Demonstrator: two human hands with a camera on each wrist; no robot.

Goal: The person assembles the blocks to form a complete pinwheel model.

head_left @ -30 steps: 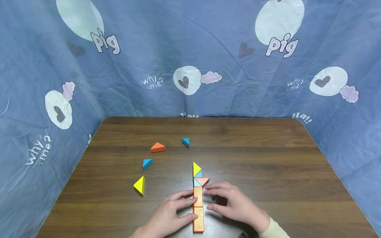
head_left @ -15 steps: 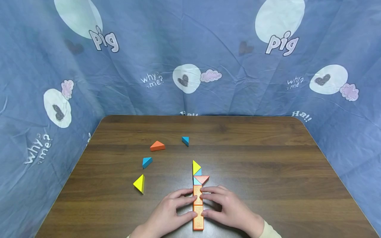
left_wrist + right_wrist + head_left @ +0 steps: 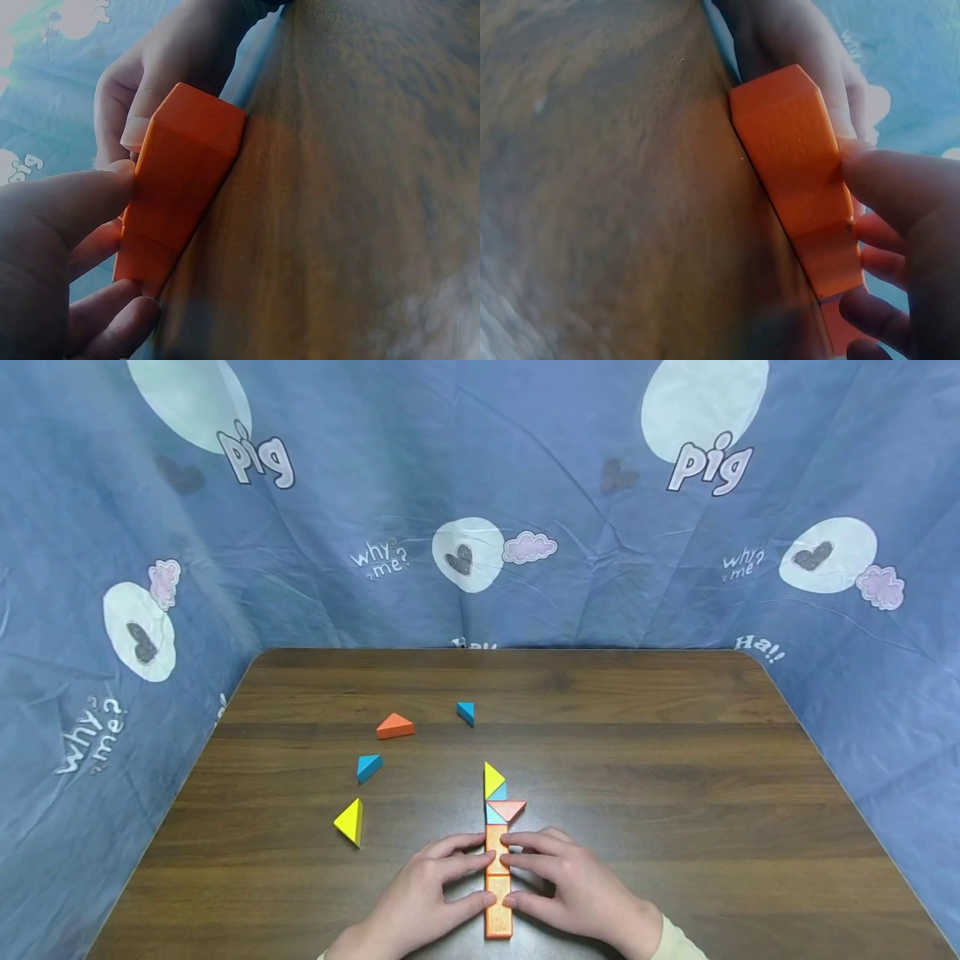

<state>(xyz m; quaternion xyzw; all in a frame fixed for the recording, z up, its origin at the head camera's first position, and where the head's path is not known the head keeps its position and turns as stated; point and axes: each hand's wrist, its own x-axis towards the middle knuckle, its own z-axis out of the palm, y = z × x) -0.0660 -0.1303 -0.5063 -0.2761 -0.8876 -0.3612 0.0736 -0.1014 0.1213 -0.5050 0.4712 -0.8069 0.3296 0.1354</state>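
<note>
"Where do the two blocks lie?"

"On the worktop point(image 3: 675, 760), near side: the near orange block point(image 3: 498, 912) and the far orange block point(image 3: 496, 845) meet end to end, one long axis running from near to far."

"Which hand is closer?"

"Neither, as far as I can tell. The row lies between them: right of the fingers of the left hand point(image 3: 431, 889), left of those of the right hand point(image 3: 577, 881). Both touch."

"Do the fingers grip anything?"

"I'd say no. They are spread and only gently bent, each hand pressing from its own side. Neither wraps round a block; the hold, if any, comes from the pair working against each other."

"And the pose?"

"Nearly mirrored. Both forearms come in from the near edge, thumbs at the near block, the next fingers at the far one. The wrist views show the thumbs at the block's upper edge."

"What sits beyond?"

"Touching the far block's end, a pale blue triangle point(image 3: 492, 817) beside a pinkish wedge point(image 3: 507, 810), then a second pale blue piece point(image 3: 499, 794) and a yellow triangle point(image 3: 492, 779). Well to the left lies a loose yellow triangle point(image 3: 349, 822), with an orange wedge point(image 3: 395, 727) farther off."
</note>
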